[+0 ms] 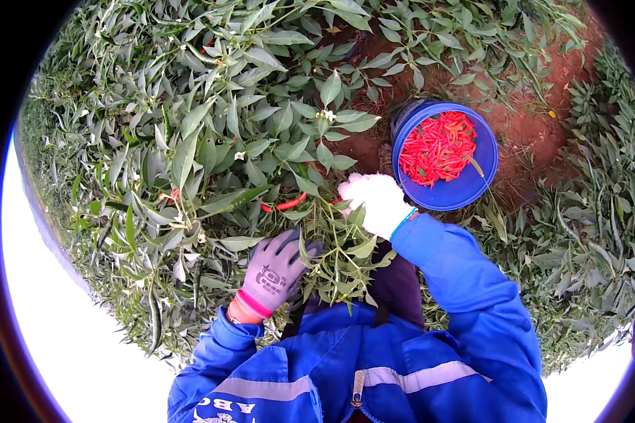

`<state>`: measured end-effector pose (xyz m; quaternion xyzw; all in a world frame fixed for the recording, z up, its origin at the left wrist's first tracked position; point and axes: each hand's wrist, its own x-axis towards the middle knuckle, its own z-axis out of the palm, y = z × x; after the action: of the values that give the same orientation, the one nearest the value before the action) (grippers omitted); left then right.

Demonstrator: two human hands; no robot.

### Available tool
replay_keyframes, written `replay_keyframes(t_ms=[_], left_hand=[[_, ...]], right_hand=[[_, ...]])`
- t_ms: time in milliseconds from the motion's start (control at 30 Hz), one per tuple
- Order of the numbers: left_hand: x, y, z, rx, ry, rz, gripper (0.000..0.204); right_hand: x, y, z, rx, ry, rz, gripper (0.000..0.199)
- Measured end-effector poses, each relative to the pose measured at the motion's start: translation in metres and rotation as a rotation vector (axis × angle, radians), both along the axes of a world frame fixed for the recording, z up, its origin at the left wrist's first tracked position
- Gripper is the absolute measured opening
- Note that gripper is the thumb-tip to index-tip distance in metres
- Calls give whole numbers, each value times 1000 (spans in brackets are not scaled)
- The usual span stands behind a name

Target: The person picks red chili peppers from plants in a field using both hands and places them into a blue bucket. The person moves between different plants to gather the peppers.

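My left hand (274, 269), in a pale grey glove with a pink cuff, reaches into a pepper plant (335, 243). Its fingers are stretched out and apart, with the tips partly behind leaves. A white glove with a blue-edged cuff covers my right hand (377, 203), whose fingers are closed among the stems on the plant's right side. A speck of red shows at those fingertips; glare and leaves hide what they grip. Just above and between the hands hangs a red chili pepper (289, 203).
A blue bucket (492, 158) holding many red chili peppers (437, 148) stands on reddish soil (536, 144), right beside my right hand. Dense pepper plants (212, 134) with white flowers fill the left and far side. More plants (593, 233) grow at the right.
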<state>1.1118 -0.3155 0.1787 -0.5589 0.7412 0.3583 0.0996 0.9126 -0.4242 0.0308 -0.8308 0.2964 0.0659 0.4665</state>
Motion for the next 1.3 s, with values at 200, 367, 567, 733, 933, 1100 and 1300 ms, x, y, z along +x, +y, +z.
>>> replay_keyframes(t_ms=[200,367,567,733,933,1100,1300], left_hand=[[6,-1,1,-34,15,22,60],[11,-3,2,-51,11,75,56],[10,-4,0,-71,40,127,49],[14,-5,1,-34,6,135,46],[12,-2,-3,-94,4,135,47],[15,-1,-1,-37,13,150,48],[12,-5,-4,-97,51,133,48]], right_hand=[[-3,-6,-22,492,-99,-99,22],[-13,-13,-5,999,-107,-338,19],[-40,-14,8,1236,-263,-757,28],[-111,-19,-42,796,-98,-1198,38],[-140,-19,-79,-242,238,-657,44],[-70,-38,2,927,-330,-980,22],[-29,-39,28,214,-193,-119,14]])
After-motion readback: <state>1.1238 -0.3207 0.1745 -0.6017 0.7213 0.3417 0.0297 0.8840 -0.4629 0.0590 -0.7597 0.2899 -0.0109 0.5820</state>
